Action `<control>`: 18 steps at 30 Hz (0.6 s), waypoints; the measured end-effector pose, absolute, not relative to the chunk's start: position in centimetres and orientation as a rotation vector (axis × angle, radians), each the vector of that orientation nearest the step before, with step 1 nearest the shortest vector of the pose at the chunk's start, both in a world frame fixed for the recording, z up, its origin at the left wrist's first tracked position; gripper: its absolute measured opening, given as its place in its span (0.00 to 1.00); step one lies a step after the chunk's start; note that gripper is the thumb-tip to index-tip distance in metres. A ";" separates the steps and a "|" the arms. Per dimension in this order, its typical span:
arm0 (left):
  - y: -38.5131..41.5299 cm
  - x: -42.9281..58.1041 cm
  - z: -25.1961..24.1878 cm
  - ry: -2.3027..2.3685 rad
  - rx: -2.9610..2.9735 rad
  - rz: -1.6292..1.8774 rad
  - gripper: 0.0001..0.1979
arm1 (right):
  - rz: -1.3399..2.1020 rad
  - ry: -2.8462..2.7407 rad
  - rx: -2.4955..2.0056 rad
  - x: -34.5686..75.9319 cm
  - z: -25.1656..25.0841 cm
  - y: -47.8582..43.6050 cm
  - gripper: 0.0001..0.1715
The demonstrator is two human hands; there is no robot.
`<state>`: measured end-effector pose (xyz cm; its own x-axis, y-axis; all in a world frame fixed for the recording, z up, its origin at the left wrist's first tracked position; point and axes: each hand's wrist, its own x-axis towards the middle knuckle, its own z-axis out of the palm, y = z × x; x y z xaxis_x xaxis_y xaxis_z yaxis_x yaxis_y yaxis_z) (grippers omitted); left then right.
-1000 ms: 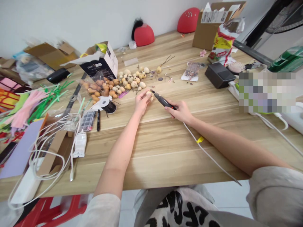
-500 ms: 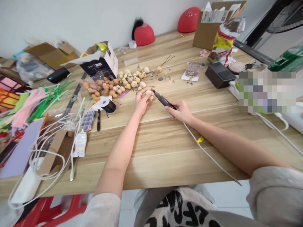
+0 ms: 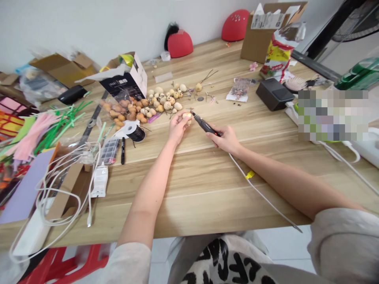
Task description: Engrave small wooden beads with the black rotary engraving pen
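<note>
My left hand (image 3: 177,128) pinches a small pale round gourd (image 3: 188,115) above the table, its fingers covering much of it. From the right, my right hand (image 3: 225,139) grips a black rotary tool (image 3: 209,128) with a small reddish light on its body. The tool's dark tip points at the gourd, close to its right side; whether they touch I cannot tell. A white cord (image 3: 251,183) with a yellow tag runs from below my right hand to the table's front edge. Behind my left hand lies a pile of pale gourds (image 3: 167,105), some with dark stems.
Brown gourds (image 3: 121,108) sit partly bagged by a dark-and-white box (image 3: 127,81). A black thread spool (image 3: 136,133), a marker (image 3: 122,150) and tangled white cables (image 3: 66,177) are at left. At right stand a black box (image 3: 274,94) and a red-yellow bag (image 3: 276,55).
The tool's tip has drawn slightly back from the gourd, and more of the gourd's pale surface shows. Both hands keep nearly the same places.
</note>
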<state>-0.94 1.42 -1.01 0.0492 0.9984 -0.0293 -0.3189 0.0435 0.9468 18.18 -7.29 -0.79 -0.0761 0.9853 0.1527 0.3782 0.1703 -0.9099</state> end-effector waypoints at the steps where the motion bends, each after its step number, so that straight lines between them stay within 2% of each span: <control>1: 1.4 -0.9 -1.0 0.953 0.966 1.287 0.12 | 0.906 -1.599 -1.342 18.2 -0.8 -7.3 0.32; 9: 1.5 -1.0 -1.2 0.944 0.955 1.303 0.15 | 0.919 -1.602 -1.330 18.3 -1.0 -7.2 0.32; 18: 1.5 -0.9 -1.2 0.929 0.941 1.320 0.12 | 0.910 -1.615 -1.323 18.2 -1.0 -7.2 0.33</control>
<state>-0.93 1.49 -1.16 0.0343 0.9993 -0.0154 -0.3516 0.0265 0.9358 18.20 -7.22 -0.96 -0.0930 0.9834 0.1560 0.3758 0.1797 -0.9091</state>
